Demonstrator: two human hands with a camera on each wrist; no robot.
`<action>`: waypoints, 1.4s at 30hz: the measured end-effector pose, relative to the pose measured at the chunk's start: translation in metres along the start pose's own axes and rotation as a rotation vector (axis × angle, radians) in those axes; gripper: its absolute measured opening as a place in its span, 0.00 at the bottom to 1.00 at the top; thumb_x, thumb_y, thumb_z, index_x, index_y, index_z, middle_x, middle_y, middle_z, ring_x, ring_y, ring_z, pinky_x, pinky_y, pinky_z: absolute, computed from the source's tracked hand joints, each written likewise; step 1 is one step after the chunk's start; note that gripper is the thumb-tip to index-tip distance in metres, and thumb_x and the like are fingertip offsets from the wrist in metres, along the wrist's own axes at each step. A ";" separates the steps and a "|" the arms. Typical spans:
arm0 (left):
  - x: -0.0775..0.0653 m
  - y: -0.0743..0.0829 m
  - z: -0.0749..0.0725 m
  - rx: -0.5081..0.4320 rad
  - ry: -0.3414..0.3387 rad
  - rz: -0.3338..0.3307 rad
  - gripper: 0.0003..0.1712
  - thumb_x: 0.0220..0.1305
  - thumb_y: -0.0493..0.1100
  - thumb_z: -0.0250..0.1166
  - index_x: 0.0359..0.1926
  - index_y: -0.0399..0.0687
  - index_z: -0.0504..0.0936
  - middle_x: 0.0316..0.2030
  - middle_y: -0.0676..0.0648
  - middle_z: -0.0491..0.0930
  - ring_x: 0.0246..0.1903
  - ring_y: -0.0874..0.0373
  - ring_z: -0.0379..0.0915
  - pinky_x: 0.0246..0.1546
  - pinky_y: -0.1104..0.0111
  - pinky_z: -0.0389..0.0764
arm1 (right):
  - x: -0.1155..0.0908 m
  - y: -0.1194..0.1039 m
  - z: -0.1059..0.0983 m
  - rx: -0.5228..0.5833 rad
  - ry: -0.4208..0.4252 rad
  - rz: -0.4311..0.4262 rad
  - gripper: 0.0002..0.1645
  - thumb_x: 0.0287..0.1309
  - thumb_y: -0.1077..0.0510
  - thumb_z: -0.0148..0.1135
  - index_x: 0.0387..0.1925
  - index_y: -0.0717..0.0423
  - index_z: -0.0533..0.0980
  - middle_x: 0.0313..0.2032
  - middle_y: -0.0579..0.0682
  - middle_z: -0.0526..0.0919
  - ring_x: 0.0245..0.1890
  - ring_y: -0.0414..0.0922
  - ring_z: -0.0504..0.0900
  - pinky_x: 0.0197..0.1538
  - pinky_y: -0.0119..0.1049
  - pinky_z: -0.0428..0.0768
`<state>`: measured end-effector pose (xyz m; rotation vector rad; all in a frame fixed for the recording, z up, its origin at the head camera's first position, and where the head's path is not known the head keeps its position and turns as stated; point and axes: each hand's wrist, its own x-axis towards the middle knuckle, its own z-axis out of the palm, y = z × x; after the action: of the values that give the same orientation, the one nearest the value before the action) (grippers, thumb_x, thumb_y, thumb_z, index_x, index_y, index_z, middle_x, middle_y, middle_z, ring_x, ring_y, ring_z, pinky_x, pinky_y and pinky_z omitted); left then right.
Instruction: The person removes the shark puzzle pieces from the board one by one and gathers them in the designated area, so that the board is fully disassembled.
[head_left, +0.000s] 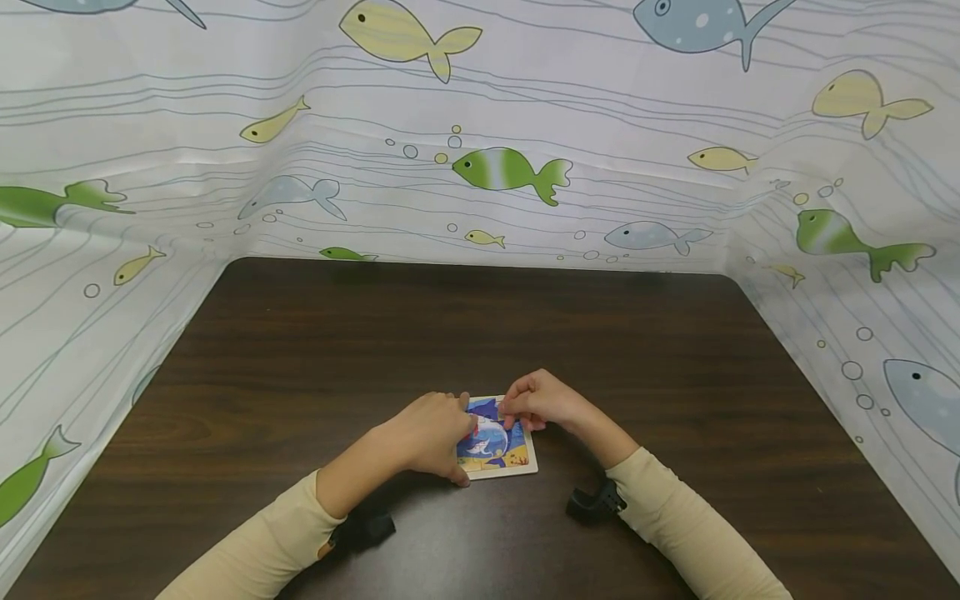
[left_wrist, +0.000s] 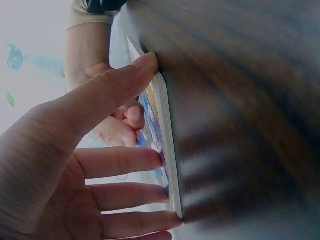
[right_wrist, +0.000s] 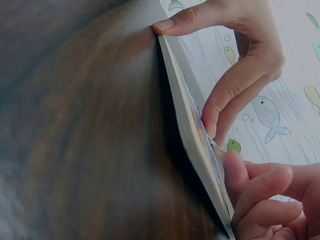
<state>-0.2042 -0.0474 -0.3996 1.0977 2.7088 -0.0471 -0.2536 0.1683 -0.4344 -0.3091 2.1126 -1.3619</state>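
A small jigsaw puzzle in a pale frame lies on the table, its picture showing sea animals in blue and yellow. My left hand spans its left side, thumb at the near corner and fingertips along the far part of the frame. In the right wrist view, left fingers bend down onto the picture. Over the right part of the picture, my right hand has thumb and forefinger together at a puzzle piece. That thin piece stands slightly raised at the fingertips, mostly hidden by them.
The dark wooden table stretches away around the puzzle. White sheeting printed with fish rises at its back and both sides. Black wrist straps sit at both sleeves, close over the tabletop.
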 end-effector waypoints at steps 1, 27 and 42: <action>0.000 0.000 0.000 -0.002 -0.001 -0.001 0.44 0.40 0.70 0.72 0.55 0.49 0.81 0.61 0.37 0.74 0.55 0.44 0.76 0.59 0.54 0.73 | 0.000 -0.001 0.000 0.003 0.003 0.003 0.10 0.59 0.59 0.62 0.33 0.66 0.80 0.20 0.48 0.84 0.11 0.36 0.69 0.16 0.26 0.66; -0.004 0.003 -0.002 0.000 0.004 -0.011 0.43 0.42 0.68 0.72 0.56 0.48 0.81 0.63 0.37 0.72 0.57 0.43 0.75 0.60 0.54 0.72 | -0.030 0.005 -0.090 -0.089 -0.029 0.045 0.14 0.61 0.58 0.61 0.37 0.69 0.80 0.21 0.47 0.82 0.12 0.35 0.67 0.17 0.26 0.65; -0.001 0.001 0.002 0.019 0.035 0.013 0.42 0.41 0.69 0.72 0.53 0.48 0.82 0.61 0.36 0.74 0.55 0.44 0.76 0.57 0.55 0.74 | -0.051 0.040 -0.146 -0.166 -0.040 0.163 0.13 0.61 0.57 0.60 0.37 0.65 0.82 0.21 0.44 0.80 0.13 0.35 0.64 0.18 0.27 0.61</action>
<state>-0.2021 -0.0472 -0.4015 1.1318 2.7369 -0.0523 -0.2953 0.3207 -0.4090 -0.2224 2.1707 -1.0823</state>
